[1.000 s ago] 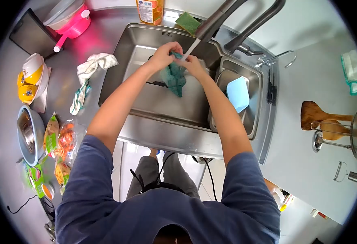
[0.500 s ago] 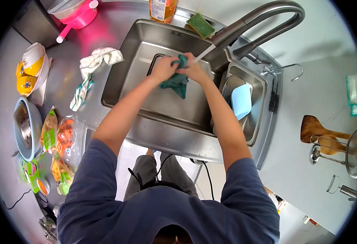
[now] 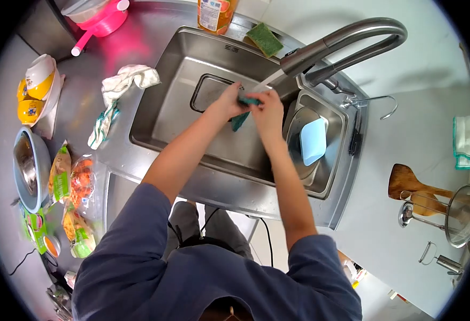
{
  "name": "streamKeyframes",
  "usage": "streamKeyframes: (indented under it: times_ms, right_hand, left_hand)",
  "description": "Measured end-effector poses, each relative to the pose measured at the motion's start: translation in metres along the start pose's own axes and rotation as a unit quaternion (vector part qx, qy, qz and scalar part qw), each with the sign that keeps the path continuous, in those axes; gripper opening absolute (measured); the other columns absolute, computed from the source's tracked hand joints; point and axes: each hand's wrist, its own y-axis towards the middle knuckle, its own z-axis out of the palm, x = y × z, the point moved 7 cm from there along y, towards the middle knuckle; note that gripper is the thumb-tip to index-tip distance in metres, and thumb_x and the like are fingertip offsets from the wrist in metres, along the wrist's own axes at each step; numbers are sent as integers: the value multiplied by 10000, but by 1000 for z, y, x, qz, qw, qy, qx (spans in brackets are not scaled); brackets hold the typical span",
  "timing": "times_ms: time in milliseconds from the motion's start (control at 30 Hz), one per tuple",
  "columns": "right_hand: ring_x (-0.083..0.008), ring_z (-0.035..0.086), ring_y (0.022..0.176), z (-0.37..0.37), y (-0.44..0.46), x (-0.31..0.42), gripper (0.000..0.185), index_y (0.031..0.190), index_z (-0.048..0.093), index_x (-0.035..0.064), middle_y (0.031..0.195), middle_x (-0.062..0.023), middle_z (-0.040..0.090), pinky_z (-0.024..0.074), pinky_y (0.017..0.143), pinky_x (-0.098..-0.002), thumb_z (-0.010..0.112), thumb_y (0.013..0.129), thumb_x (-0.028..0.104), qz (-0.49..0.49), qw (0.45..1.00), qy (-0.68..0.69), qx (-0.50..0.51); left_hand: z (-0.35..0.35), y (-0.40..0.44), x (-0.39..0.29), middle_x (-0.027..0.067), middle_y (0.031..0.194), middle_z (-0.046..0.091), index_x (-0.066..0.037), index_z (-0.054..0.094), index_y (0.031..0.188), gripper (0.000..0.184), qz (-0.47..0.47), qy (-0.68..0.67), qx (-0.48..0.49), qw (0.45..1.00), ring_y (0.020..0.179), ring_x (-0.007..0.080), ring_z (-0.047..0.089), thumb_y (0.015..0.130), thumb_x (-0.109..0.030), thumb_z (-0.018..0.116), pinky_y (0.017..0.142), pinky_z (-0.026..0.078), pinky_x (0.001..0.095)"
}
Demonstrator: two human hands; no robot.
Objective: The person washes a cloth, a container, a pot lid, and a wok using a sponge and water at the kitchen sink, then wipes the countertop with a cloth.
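Note:
A wet teal cloth (image 3: 238, 122) is bunched between my two hands over the large sink basin (image 3: 192, 64). My left hand (image 3: 230, 100) is closed around one side of it. Fingers of my right hand (image 3: 267, 109) grip the other side, close to the left hand. Water runs from the grey faucet (image 3: 304, 61) just above the hands. Part of the cloth hangs below my fingers, and the rest is hidden in my grip.
Right of the basin, a smaller sink holds a light blue tray (image 3: 313, 142). A green sponge (image 3: 265, 40) and an orange soap bottle (image 3: 216, 16) stand behind. A white cloth (image 3: 130, 80), yellow bowls (image 3: 30, 111) and food bags (image 3: 81, 182) lie left; wooden spatulas (image 3: 406, 182) hang right.
The cloth, spread and hanging lower before, is now gathered into a smaller bunch. Both hands have moved slightly right and down, and the right wrist has turned.

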Motion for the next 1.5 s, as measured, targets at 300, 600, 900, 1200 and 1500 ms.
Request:
streamKeyframes:
  times_ms: [300, 600, 900, 1200, 1500]
  right_hand:
    - [-206, 565, 713, -6, -59, 33, 219, 909, 690, 64, 838, -79, 528, 469, 622, -272, 659, 715, -35, 30, 999, 20, 9]
    - [-237, 572, 721, 27, -66, -41, 225, 902, 657, 27, 873, -104, 561, 447, 670, -290, 663, 808, 231, 111, 973, 25, 199]
    - [-186, 499, 1078, 132, 0, -142, 427, 1281, 488, 115, 1250, -33, 496, 445, 841, -360, 538, 879, 250, 372, 792, 442, 197]
    - [-145, 557, 774, 112, 20, -138, 257, 940, 628, 7, 838, -54, 609, 445, 721, -284, 596, 800, 221, 179, 928, 119, 304]
    - [-154, 579, 827, 80, 42, -71, 334, 1059, 605, 2, 878, -77, 630, 453, 747, -280, 642, 749, 119, 10, 952, 265, 154]
  left_hand:
    - [-35, 81, 6, 221, 1128, 591, 87, 488, 1202, 487, -10, 53, 103, 993, 976, 289, 615, 963, -285, 285, 884, 503, 371]
    - [-69, 75, -2, 129, 1185, 582, -8, 520, 1220, 560, 28, -15, 43, 999, 997, 253, 593, 981, -448, 267, 885, 478, 381]
    - [-62, -5, -4, 45, 1114, 596, -84, 533, 1217, 386, 68, 181, -2, 981, 943, 202, 592, 961, -358, 442, 805, 475, 361]
    - [-68, -58, -70, 38, 980, 580, -77, 556, 1109, 295, 377, 458, -75, 801, 857, 121, 547, 822, -29, 608, 759, 453, 253]
    - [-5, -50, -63, 73, 1097, 553, -72, 508, 1137, 291, 389, 662, 9, 641, 1076, 183, 493, 853, -134, 492, 889, 417, 332]
